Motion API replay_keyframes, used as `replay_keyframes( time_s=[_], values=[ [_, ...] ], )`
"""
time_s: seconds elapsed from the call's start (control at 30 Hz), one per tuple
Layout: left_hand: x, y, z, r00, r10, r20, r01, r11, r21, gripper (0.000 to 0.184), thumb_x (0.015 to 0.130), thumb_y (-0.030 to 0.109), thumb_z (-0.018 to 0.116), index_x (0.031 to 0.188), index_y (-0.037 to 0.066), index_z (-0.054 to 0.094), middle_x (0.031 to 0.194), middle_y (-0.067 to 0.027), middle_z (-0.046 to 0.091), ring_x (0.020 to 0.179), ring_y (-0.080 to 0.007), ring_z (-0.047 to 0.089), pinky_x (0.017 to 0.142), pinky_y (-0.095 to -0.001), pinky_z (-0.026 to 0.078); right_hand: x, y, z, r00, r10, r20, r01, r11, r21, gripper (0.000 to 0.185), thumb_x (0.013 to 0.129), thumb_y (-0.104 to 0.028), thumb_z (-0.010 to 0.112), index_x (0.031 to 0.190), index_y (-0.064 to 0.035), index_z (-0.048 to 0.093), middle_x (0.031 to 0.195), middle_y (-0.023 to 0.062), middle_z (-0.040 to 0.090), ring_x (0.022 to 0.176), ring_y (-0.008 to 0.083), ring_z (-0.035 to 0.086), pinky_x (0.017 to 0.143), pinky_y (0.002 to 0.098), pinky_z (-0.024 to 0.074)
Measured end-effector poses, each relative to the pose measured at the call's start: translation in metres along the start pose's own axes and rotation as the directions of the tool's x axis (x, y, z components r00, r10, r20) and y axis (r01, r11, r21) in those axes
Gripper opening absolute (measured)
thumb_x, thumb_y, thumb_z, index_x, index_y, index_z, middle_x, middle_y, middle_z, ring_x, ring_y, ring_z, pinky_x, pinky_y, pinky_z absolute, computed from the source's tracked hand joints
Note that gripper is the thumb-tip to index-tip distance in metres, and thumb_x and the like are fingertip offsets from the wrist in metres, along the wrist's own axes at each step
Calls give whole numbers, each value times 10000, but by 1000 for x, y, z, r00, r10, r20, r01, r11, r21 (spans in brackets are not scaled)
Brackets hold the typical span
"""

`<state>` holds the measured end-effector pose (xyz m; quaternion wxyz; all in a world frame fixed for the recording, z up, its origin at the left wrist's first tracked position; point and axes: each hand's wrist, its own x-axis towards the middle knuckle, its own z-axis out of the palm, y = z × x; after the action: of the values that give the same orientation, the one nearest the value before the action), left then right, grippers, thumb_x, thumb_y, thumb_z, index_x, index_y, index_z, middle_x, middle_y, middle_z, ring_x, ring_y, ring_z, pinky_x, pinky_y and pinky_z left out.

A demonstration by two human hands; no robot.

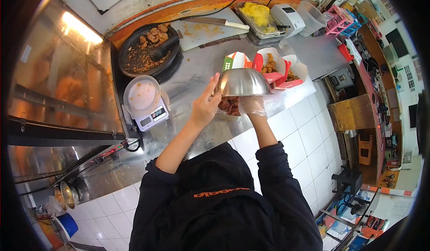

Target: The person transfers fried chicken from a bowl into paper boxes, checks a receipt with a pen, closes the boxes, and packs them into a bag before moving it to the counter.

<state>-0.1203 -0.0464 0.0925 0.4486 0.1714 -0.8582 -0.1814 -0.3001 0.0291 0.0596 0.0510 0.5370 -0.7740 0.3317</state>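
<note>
Going by the metal bowl [245, 82] as landmark: far left of it on the counter [197, 72] are the stone mortar [148, 65] with crumbly bits and, lower down, the digital scale [152, 117]. Just at the bowl's left side is the left hand [207, 103], fingers spread along the metal and bracing it. The bowl's tipped, outside facing up, with the dark saucy pieces [230, 106] right under its near edge. Right hand [254, 107], in what looks like clear plastic, is under the right part; can't tell if its grip is pinching anything, fingers are hidden. Past the bowl, behind and right, sit the red-and-white boxes [280, 82].

Tips imo: tilt slowly, keep the left grip firm since sauce gets slick, steady the pieces with the covered hand, and keep the rim off those boxes.
</note>
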Motion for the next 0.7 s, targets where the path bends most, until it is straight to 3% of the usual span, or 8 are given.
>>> replay_keyframes(
  time_s=[0.13,0.23,0.27,0.3,0.43,0.53,0.63,0.7],
  values=[
    [1,2,1,999,28,-32,-29,999,-37,64,777,-40,546,758,-6,494,1332,-200,433,1130,-324,535,749,-311,553,-3,9,31,998,11,61,-6,996,-91,421,823,-149,536,1232,-60,490,1273,183,473,1175,322,450,989,407,371],
    [6,1,0,998,14,-58,-15,1000,-15,62,771,-49,537,755,-12,490,1338,-197,428,1124,-326,539,760,-313,553,-13,-4,25,974,-224,16,214,905,-367,315,849,-112,482,1148,-51,558,1212,189,531,1137,336,494,962,427,396],
    [7,1,-2,998,14,-62,-15,1000,-13,62,771,-49,537,755,-12,490,1338,-197,428,1124,-326,539,760,-313,553,-12,-5,17,946,-13,325,101,961,-256,305,850,-113,475,1134,-73,578,1213,181,533,1147,332,486,970,415,392],
    [7,1,-5,999,2,-52,-2,1000,0,60,773,-52,533,756,-13,490,1343,-199,422,1113,-327,547,748,-307,550,-11,-5,10,774,158,613,-52,981,-187,300,851,-113,467,1120,-95,598,1214,174,535,1157,329,477,977,402,388],
    [7,-3,-7,993,-50,-110,50,999,1,45,781,-52,526,774,-16,500,1357,-206,405,1068,-324,575,675,-290,534,-9,-6,-13,833,31,553,-1,999,-54,433,754,-11,497,1177,-81,554,1200,189,535,1066,335,530,962,389,401],
    [10,-3,-4,960,-205,-192,197,979,-60,42,782,-51,523,780,-16,499,1357,-210,406,1012,-333,592,667,-312,513,-11,-20,-7,941,-44,336,59,998,-34,343,790,-115,508,1116,-148,611,1150,161,580,1093,317,509,961,375,397],
    [13,-13,-6,930,-214,-297,213,976,-39,45,786,-52,517,802,-22,488,1346,-215,417,972,-348,596,697,-328,500,-12,-23,10,835,-160,526,391,845,-364,312,785,-120,509,1074,-91,625,1064,162,617,992,306,555,896,375,424],
    [11,-24,-15,896,-318,-310,309,948,-77,52,788,-55,513,808,-21,479,1333,-225,426,950,-356,595,701,-331,492,-17,-10,4,891,-154,426,242,957,-159,301,778,-104,511,1054,-78,631,1051,165,619,980,297,567,886,372,428]
  ],
)
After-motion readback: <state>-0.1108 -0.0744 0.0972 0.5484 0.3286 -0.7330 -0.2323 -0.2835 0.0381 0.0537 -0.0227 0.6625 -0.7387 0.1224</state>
